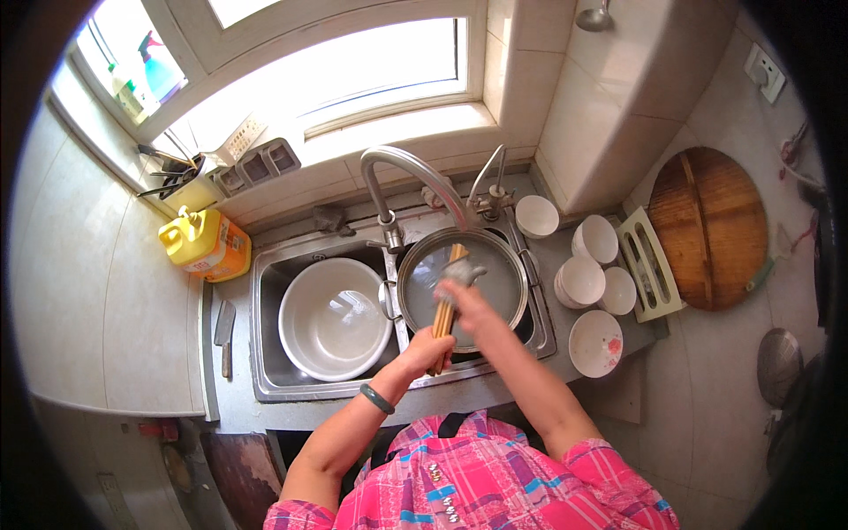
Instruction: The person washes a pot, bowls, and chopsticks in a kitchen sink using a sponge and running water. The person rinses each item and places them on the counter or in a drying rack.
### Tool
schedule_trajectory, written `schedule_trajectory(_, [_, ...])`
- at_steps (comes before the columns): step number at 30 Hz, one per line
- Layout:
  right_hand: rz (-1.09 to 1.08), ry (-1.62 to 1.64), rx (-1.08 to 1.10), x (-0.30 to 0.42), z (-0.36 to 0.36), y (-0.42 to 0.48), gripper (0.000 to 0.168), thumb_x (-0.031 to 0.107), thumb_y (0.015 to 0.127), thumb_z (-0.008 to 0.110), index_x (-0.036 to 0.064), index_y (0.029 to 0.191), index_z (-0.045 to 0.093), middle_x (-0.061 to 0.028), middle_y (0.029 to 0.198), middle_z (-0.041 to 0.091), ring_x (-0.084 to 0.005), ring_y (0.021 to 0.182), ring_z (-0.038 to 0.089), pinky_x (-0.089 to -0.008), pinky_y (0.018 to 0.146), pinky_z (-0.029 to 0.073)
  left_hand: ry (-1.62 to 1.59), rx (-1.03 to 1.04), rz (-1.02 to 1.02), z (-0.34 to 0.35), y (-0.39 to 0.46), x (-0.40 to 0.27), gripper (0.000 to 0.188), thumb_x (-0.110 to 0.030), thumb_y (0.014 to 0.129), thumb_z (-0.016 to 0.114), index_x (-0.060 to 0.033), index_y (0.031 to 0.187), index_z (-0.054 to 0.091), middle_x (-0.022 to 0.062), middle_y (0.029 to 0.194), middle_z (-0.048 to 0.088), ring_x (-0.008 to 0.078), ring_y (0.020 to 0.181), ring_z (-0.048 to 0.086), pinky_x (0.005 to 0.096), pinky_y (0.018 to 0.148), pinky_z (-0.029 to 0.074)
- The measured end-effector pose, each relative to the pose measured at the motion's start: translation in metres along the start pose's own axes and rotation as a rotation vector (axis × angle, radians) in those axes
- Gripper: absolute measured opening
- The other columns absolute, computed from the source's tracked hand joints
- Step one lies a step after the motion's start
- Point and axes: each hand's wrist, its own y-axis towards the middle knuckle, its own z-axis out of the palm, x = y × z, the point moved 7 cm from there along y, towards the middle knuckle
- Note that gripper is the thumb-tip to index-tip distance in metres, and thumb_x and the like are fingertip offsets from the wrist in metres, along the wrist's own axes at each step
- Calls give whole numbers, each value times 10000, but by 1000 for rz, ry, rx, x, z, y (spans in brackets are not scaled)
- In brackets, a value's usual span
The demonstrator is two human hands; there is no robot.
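My left hand [428,351] grips a bundle of wooden chopsticks [442,326] near its lower end. Around the upper part of the bundle, my right hand [464,301] presses a grey cloth [462,273], somewhat blurred. Both hands are over a large metal pot [417,291] of cloudy water, set over the right basin of the sink. The curved faucet [414,159] arches over the pot's back rim. To the left, a white plastic basin [334,368] with some water sits in the left sink bowl.
Several white bowls [580,281] stand on the right counter beside a slotted plastic rack [648,265] and a round wooden board [709,228]. On the left counter lie a cleaver [225,331] and a yellow detergent jug [207,245]. A utensil holder [189,189] stands behind.
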Motion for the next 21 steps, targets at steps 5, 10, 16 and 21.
schedule_trajectory(5, [-51, -17, 24, 5, -6, 6, 199, 176, 736, 602, 24, 855, 551, -69, 757, 574, -180, 619, 567, -323, 547, 482, 123, -70, 60, 0, 0, -3, 111, -97, 715, 503, -14, 762, 446, 65, 556, 493, 161, 423, 506, 291, 361, 416])
schedule_trajectory(10, [-128, 128, -88, 31, -40, 35, 174, 176, 752, 597, 23, 822, 553, -73, 729, 574, -174, 587, 554, -305, 537, 469, 210, -80, -11, 19, -8, 6, 125, -102, 711, 505, -3, 753, 440, 63, 542, 488, 164, 406, 513, 295, 318, 394])
schedule_trajectory(16, [-48, 82, 31, -14, -17, -7, 154, 158, 773, 580, 24, 843, 551, -72, 754, 582, -171, 643, 578, -299, 587, 485, 241, -45, -12, 7, 2, 1, 105, -121, 722, 499, -22, 737, 466, 66, 507, 487, 149, 387, 488, 275, 306, 363])
schedule_trajectory(21, [-62, 116, -46, 28, -37, 23, 146, 163, 770, 575, 23, 811, 565, -70, 746, 591, -172, 660, 584, -312, 592, 495, 162, -65, -61, 26, -2, -1, 101, -114, 724, 497, -36, 734, 434, 65, 531, 486, 150, 377, 470, 272, 296, 345])
